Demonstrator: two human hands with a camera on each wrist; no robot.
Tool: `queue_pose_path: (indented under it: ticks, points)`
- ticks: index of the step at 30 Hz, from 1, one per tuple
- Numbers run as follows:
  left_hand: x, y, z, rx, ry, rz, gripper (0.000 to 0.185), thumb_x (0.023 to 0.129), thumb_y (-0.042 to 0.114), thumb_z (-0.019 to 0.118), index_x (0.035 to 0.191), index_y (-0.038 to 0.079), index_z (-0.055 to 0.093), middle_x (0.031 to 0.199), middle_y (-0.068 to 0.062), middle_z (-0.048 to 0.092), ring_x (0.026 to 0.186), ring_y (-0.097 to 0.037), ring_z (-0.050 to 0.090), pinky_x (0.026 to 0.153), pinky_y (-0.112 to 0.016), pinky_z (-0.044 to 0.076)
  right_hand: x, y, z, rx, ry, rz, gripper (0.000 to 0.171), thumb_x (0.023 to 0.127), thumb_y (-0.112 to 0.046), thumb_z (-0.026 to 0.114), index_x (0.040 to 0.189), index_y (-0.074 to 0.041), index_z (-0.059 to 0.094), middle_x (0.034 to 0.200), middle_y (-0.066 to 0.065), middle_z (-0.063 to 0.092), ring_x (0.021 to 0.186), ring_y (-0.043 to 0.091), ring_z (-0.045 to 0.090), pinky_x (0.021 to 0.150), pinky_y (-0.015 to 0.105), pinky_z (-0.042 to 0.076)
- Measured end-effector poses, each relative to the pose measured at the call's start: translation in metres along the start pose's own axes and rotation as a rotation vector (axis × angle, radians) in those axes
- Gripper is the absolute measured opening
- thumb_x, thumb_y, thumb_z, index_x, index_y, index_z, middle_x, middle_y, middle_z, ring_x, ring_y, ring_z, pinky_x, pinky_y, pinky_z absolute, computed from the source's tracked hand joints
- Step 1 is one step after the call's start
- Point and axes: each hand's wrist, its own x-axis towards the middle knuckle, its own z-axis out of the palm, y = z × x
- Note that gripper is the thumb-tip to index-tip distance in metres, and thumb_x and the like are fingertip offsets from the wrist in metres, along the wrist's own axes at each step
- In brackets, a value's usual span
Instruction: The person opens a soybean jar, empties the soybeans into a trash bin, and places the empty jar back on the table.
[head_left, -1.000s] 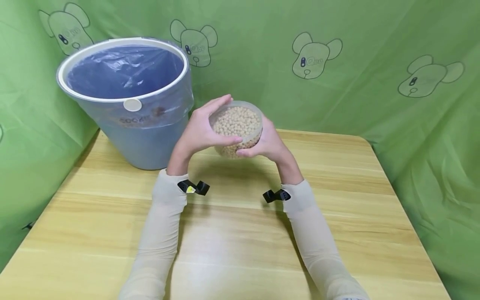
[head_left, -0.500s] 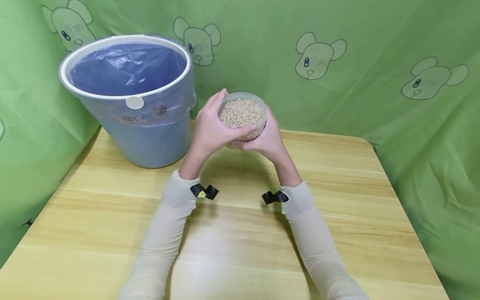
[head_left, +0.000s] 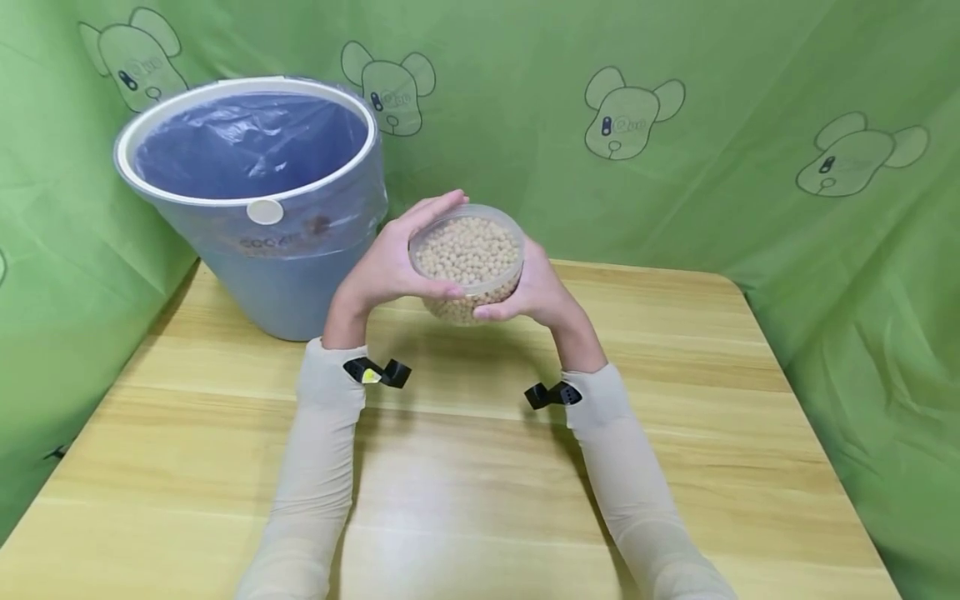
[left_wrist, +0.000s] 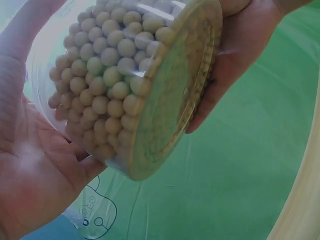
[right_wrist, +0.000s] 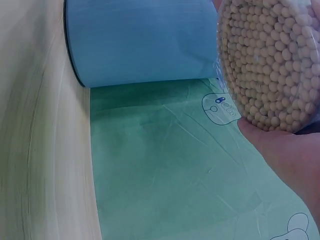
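A round clear plastic tub [head_left: 456, 310] full of small, round, beige soybean-like balls [head_left: 471, 246] is held up above the table. My left hand [head_left: 386, 262] grips its left side, thumb across the front just below the rim and fingers around the back. On the opposite side, my right hand [head_left: 542, 287] holds the wall, its thumb low at the front. The left wrist view shows the tub's base [left_wrist: 160, 120] tilted, with the left palm [left_wrist: 40, 175] at one side. In the right wrist view, the right hand [right_wrist: 295, 155] supports the tub's edge.
A blue bin [head_left: 292, 283] with a white rim and a clear plastic liner stands at the back left of the wooden table [head_left: 450, 467], close to the left hand. Behind the table hangs a green curtain [head_left: 517, 125] with printed cartoon heads.
Both hands and the tub shift slightly up and right, then back left and down. The left hand turns inward, then back out, and the tub stays held throughout.
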Motion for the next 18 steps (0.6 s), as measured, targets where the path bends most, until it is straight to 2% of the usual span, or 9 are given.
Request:
queue_pose_path:
  ticks: [7, 13, 18]
  points:
    - [0.002, 0.001, 0.004, 0.028, 0.064, -0.038, 0.102, 0.064, 0.013, 0.093, 0.153, 0.004, 0.044, 0.153, -0.013, 0.051, 0.137, -0.024, 0.050, 0.117, -0.038, 0.042, 0.000, 0.001, -0.001, -0.004, 0.047, 0.012, 0.112, 0.052, 0.002, 0.090, 0.152, -0.005, 0.039, 0.142, 0.016, 0.053, 0.127, 0.027, 0.055, 0.112, 0.044, 0.047]
    - [0.006, 0.004, 0.012, 0.059, 0.153, -0.062, 0.102, 0.064, 0.016, 0.096, 0.152, 0.003, 0.045, 0.150, -0.012, 0.053, 0.134, -0.021, 0.053, 0.115, -0.033, 0.043, 0.002, 0.001, -0.003, -0.015, 0.092, 0.012, 0.112, 0.053, 0.001, 0.091, 0.152, -0.010, 0.040, 0.144, 0.014, 0.052, 0.128, 0.028, 0.055, 0.111, 0.045, 0.048]
    - [0.006, 0.003, 0.021, 0.091, 0.227, -0.100, 0.103, 0.064, 0.021, 0.097, 0.152, 0.006, 0.046, 0.151, -0.009, 0.053, 0.134, -0.019, 0.054, 0.112, -0.031, 0.046, 0.002, 0.000, -0.003, -0.027, 0.128, 0.022, 0.114, 0.053, 0.003, 0.092, 0.153, -0.009, 0.039, 0.145, 0.013, 0.052, 0.129, 0.027, 0.054, 0.112, 0.045, 0.048]
